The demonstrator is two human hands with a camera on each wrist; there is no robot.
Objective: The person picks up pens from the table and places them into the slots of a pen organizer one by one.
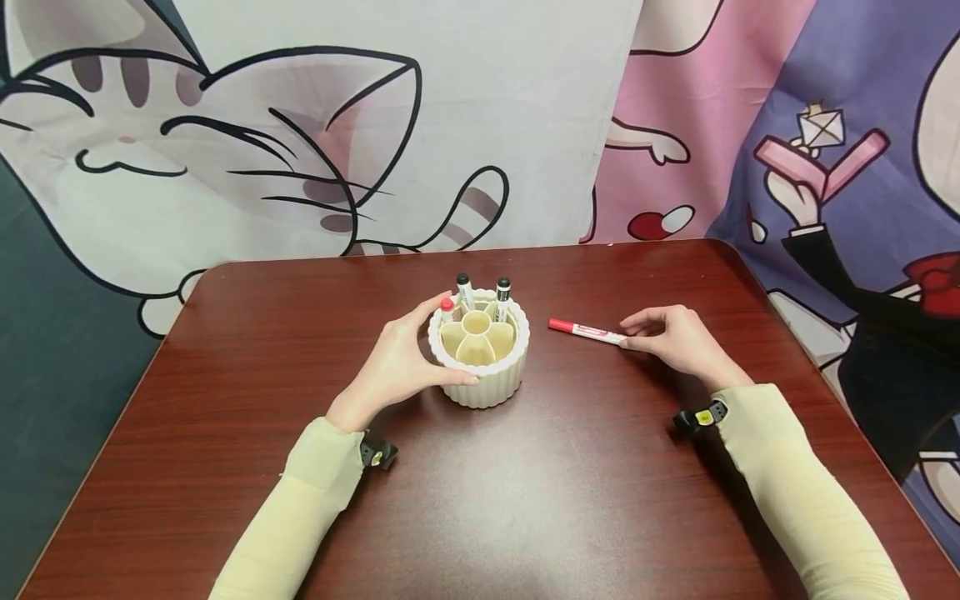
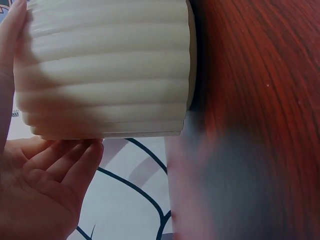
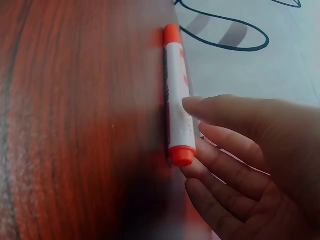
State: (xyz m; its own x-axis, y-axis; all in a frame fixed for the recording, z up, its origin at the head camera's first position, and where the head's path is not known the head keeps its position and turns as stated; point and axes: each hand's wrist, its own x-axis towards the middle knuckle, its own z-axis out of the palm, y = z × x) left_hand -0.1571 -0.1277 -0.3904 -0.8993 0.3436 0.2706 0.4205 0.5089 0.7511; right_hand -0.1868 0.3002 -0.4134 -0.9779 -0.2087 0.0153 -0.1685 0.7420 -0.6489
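Note:
The left hand [image 1: 397,358] grips a cream, ribbed pen holder [image 1: 487,387] from its left side, thumb across the front and fingers round the back. In the left wrist view the holder's ribbed wall [image 2: 110,65] fills the space between thumb and fingers. A red-capped marker [image 1: 592,332] with a white barrel lies on the table to the right of the holder. At its right end, the right hand [image 1: 678,337] pinches it; in the right wrist view the thumb overlaps the barrel of the marker [image 3: 179,95], and the other fingers curl behind its near end.
Inside the holder's petal-shaped compartments stand two black-capped markers, one at the back [image 1: 465,292] and one at the right [image 1: 502,300], and a red-capped one [image 1: 447,310] at the left. The dark red wooden table [image 1: 480,500] meets a cartoon-printed cloth [image 1: 540,125] behind.

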